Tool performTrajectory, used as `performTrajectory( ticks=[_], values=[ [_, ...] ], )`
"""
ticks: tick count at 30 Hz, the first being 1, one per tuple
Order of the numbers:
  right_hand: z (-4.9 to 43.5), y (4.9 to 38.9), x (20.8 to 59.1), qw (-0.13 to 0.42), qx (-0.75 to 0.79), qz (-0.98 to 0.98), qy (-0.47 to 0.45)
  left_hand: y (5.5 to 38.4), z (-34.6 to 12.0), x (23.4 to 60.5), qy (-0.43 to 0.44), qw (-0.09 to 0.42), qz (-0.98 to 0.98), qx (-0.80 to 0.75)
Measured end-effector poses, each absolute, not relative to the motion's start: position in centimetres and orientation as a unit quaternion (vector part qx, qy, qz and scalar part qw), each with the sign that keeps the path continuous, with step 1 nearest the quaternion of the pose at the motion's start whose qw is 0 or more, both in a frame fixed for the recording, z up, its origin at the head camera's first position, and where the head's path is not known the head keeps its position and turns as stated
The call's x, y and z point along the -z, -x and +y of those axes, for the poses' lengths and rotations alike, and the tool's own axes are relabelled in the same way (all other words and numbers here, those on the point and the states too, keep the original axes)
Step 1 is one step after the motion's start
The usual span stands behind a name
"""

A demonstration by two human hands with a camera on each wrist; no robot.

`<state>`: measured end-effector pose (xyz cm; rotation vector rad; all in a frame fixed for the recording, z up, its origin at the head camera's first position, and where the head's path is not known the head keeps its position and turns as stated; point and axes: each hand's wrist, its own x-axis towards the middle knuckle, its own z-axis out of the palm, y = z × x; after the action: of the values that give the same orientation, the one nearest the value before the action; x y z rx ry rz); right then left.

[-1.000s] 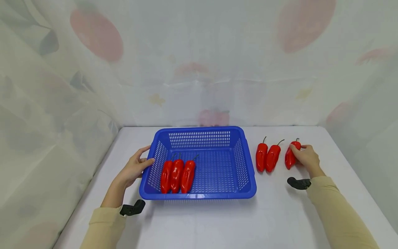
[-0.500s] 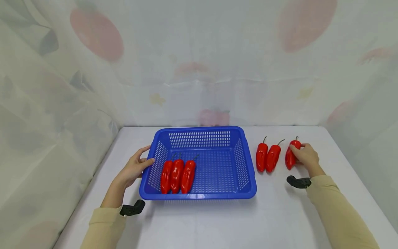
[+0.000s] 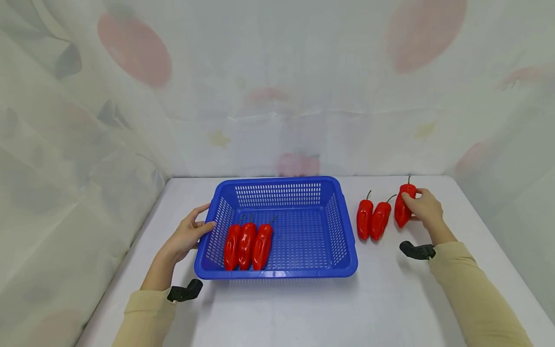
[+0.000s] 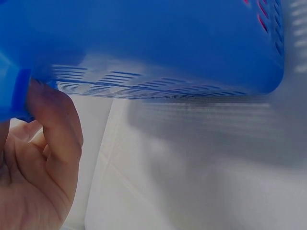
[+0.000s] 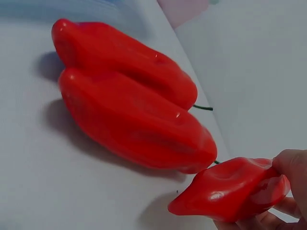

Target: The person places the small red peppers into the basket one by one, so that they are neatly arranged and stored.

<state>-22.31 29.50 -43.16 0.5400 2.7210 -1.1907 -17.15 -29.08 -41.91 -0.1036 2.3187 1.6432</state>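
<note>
A blue perforated plastic basket (image 3: 299, 274) stands in the middle of the table. My left hand (image 3: 185, 236) grips its left rim, thumb over the edge and fingers beneath, as the left wrist view also shows. Three red chili peppers (image 3: 247, 245) lie side by side in the basket's left part, stems toward the back. At the right, my right hand (image 3: 427, 208) pinches another red chili pepper (image 3: 403, 206) between thumb and fingers. In the right wrist view that pepper (image 5: 230, 189) is raised off the table, its tip pointing left.
Two more red chili peppers (image 3: 372, 220) lie close together on the white table (image 3: 277, 313), between the basket and my right hand. A patterned cloth (image 3: 277, 96) hangs behind and along both sides of the table. Black wrist cameras (image 3: 185, 290) are strapped below both hands.
My right hand has lifted the chili pepper off the table and shifted it slightly back and left. The left hand, the basket and the other peppers have stayed put.
</note>
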Motion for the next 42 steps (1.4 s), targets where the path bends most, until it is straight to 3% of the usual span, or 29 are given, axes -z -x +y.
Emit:
performTrajectory(
  ticks=[21,42],
  values=[
    [26.6,23.0,39.8,0.007,0.419,0.903,-0.097,17.1,-29.2,42.1,0.030,0.146,0.804,-0.575],
    [21.4,23.4,36.1,-0.004,0.433,0.901,-0.006,17.1,-29.0,41.8,0.032,0.150,0.799,-0.581]
  ],
)
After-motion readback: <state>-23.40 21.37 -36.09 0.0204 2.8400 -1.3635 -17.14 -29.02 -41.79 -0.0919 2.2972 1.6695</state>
